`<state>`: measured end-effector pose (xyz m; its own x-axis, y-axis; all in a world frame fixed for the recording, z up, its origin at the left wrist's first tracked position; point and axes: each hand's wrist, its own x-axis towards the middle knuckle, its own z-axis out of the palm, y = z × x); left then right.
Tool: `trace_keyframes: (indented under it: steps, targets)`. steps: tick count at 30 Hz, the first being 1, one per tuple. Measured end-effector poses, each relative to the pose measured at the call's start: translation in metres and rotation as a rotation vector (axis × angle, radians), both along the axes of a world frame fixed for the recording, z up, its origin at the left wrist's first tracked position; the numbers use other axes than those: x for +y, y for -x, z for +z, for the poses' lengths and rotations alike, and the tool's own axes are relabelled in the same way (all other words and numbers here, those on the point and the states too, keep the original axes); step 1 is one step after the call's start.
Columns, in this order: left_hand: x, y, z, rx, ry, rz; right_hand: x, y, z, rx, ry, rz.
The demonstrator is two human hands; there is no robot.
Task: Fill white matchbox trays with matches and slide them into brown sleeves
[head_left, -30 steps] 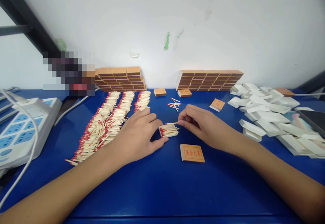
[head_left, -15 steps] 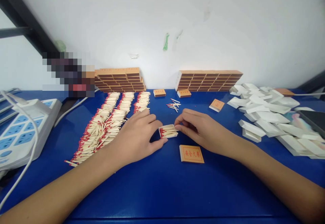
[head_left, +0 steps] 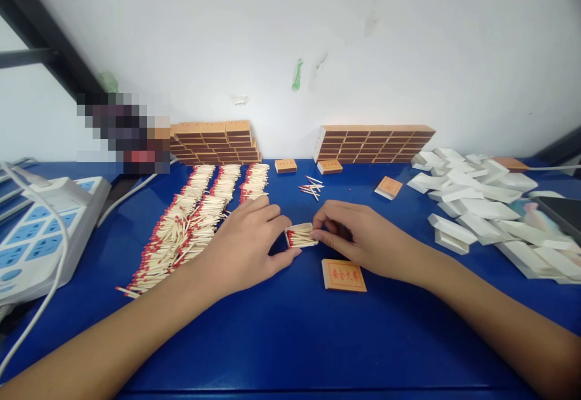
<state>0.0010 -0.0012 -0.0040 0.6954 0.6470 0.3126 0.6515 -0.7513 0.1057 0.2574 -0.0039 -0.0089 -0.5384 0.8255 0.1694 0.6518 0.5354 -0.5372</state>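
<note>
A small white matchbox tray [head_left: 301,236] filled with red-tipped matches lies on the blue table [head_left: 290,333]. My left hand [head_left: 245,244] curls around the tray's left end, thumb and fingers holding it. On the tray's right end my right hand [head_left: 358,235] has its fingertips pinched. An orange matchbox sleeve [head_left: 344,275] lies flat just in front of the tray. Long rows of loose matches [head_left: 195,215] stretch away to the left of my left hand.
Two stacks of orange matchboxes [head_left: 213,141] [head_left: 372,143] stand against the wall. A heap of empty white trays [head_left: 481,206] fills the right. A few stray matches [head_left: 311,188] and single boxes [head_left: 388,187] lie mid-table. A power strip [head_left: 40,230] with cables sits at the left.
My right hand has moved left and closed onto the tray's right end; the matches that stuck out are now pushed inside. My left hand has stayed put.
</note>
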Motion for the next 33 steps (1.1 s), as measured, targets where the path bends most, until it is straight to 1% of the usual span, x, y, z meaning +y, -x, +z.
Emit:
trace_keyframes:
  steps: [9,22,33]
  targets:
    - [-0.0001,-0.0008,0.0014,-0.004,0.014,-0.014,-0.0010,0.0035,-0.0056,0.031,-0.008,0.043]
    - [-0.0001,-0.0022,0.0025,0.005,0.028,-0.022,-0.0012,0.0059,-0.0037,0.034,-0.064,-0.023]
    - [-0.0001,-0.0026,0.0025,0.005,0.021,-0.037,0.0003,0.0085,-0.0056,0.077,0.011,-0.022]
